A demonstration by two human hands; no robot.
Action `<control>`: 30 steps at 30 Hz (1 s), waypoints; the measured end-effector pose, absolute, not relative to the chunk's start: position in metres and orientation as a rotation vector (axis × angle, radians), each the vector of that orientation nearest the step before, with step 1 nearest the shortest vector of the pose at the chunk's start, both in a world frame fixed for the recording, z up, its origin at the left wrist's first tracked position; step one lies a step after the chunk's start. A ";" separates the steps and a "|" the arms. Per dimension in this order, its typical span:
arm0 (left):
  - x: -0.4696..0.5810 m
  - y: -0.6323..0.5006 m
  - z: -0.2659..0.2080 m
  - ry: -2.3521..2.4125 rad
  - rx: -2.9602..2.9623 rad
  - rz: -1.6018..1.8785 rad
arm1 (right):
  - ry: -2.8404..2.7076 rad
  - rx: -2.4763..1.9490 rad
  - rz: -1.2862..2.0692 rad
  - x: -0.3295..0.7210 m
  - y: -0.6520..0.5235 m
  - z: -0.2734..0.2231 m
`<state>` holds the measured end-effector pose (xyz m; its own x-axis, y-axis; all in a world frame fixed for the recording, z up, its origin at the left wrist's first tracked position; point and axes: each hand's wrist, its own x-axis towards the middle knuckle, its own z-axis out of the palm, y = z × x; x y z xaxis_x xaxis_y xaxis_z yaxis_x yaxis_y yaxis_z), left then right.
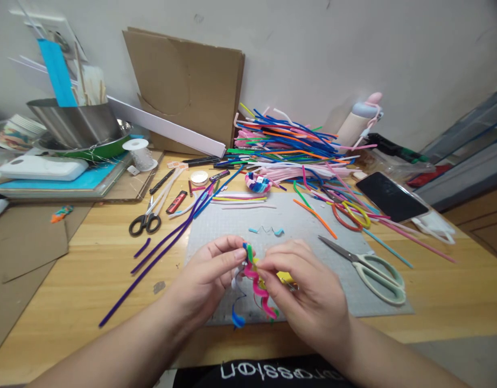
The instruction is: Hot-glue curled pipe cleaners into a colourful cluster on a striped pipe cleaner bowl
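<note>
My left hand (216, 267) pinches the top of a bundle of coiled pipe cleaners (259, 288) between thumb and forefinger. Pink, green, yellow, white and blue strands hang from it, some curled like springs. On the other side, my right hand (305, 280) is closed on the bundle's yellow part, its fingertips partly hiding what they grip. Both hands are above the grey cutting mat (208, 231). Just beyond them a short light-blue curled pipe cleaner (266, 230) lies on the mat. Green-handled scissors (369, 272) rest to the right with their blades apart.
A large pile of pipe cleaners (288, 140) lies by the wall. Black-handled scissors (145, 222) and long purple pipe cleaners (163, 253) are left of the mat. A phone (391, 196) and a bottle (359, 121) stand right; a metal bowl (76, 124) is back left.
</note>
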<state>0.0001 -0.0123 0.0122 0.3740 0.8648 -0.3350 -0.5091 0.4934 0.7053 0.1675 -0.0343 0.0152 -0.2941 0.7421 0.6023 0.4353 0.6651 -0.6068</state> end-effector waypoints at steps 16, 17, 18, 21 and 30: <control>-0.001 -0.013 0.010 0.761 0.596 0.930 | -1.932 -0.928 0.428 0.167 -0.034 0.016; -0.001 -0.012 0.010 0.759 0.598 0.930 | -1.931 -0.925 0.427 0.167 -0.034 0.016; -0.001 -0.012 0.009 0.759 0.598 0.931 | -1.928 -0.923 0.425 0.167 -0.034 0.016; -0.001 -0.011 0.009 0.763 0.596 0.928 | -1.925 -0.922 0.420 0.166 -0.033 0.017; 0.000 -0.012 0.012 0.788 0.593 0.928 | -1.914 -0.933 0.409 0.165 -0.033 0.018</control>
